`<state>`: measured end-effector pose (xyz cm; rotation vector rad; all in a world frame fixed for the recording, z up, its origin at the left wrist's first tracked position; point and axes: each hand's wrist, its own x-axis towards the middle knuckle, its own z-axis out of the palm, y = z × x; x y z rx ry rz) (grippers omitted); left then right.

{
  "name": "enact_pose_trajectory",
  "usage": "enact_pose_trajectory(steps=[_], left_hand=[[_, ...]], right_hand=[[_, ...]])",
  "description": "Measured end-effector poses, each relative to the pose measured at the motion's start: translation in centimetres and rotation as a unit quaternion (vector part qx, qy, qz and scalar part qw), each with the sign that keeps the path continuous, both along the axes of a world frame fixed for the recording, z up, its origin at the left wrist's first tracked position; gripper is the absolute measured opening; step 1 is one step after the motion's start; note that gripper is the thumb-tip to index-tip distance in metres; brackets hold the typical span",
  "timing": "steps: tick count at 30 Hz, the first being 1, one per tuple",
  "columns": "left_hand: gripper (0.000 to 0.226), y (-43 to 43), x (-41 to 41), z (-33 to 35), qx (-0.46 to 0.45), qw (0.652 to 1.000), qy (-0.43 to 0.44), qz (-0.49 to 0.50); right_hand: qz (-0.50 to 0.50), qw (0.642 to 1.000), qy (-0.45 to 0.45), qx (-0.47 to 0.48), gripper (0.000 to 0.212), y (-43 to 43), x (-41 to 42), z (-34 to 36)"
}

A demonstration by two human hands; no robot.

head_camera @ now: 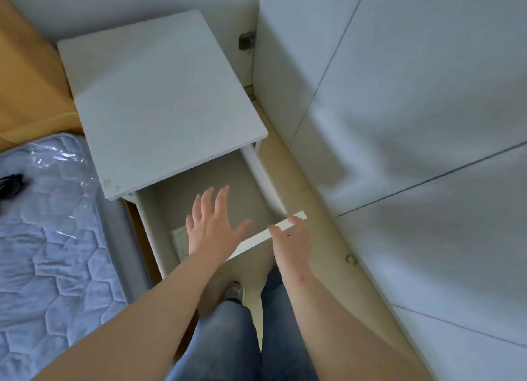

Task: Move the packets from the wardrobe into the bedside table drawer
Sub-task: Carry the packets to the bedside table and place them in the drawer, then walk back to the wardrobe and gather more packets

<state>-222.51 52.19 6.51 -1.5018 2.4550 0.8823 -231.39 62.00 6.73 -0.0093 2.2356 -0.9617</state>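
The bedside table point(159, 95) is seen from above, standing between the mattress point(51, 224) on the left and the white wardrobe point(413, 95) on the right, whose doors are closed. The table's drawer point(252, 191) is pulled out towards the person. The left hand point(212, 229) is held over the inside of the drawer, palm down, with the fingers straight and spread apart and the thumb stretched out to the side; nothing is held in it. The right hand point(292, 241) is set on the drawer front point(258, 240) near its right end, and the top edge is pinched between the thumb and the curled fingers. One pale, flat packet point(179, 239) can be seen lying on the bottom of the drawer in its near left corner, against the left wall and partly hidden under the left wrist; its print is too blurred to be read. The mattress is wrapped in clear plastic. Below the drawer, legs in blue jeans point(225, 340) and one shoe point(235, 291) are seen on the beige floor point(310, 255).
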Motion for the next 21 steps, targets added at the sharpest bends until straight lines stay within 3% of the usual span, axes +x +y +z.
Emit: enact_pose_trajectory(steps=[5,12,21], left_hand=[[0.079,5.6,-2.7,4.9,0.044,0.995,0.077,-0.046],[0.076,18.8,-8.6,8.7,0.123,0.964,0.117,-0.203],[0.072,47.0,-11.1,10.9,0.185,0.873,0.115,-0.436]], right_hand=[[-0.132,0.990,-0.001,-0.039,0.045,6.4,0.5,3.4],[-0.348,0.934,0.016,-0.080,0.051,21.4,0.7,6.4],[-0.589,0.798,0.069,-0.110,0.051,48.6,4.9,8.7]])
